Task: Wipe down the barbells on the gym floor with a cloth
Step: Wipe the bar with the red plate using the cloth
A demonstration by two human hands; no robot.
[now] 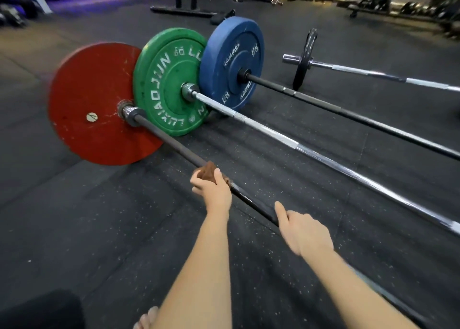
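Barbells (273, 134) lie in a row across mid-frame. The nearest bar (171, 148), lower centre, is gripped through a brown cloth (207, 171) by the left hand (213, 191), fingers curled round it, and held by the right hand (307, 234), fingers curled over. Three bars seemingly remain unwiped.

Four barbells lie side by side on the floor, slanting from the left toward the right edge. The nearest barbell (174, 149) has a dark bar and a big red plate (92, 104) at the left. A brown cloth (208, 171) is bunched around this bar, mid-frame. The second barbell (273, 134) is shiny silver with a green plate (161, 84). The third barbell (348, 115) is black with a blue plate (234, 62). The far barbell (373, 74), upper right, is silver with a thin black plate (305, 59).
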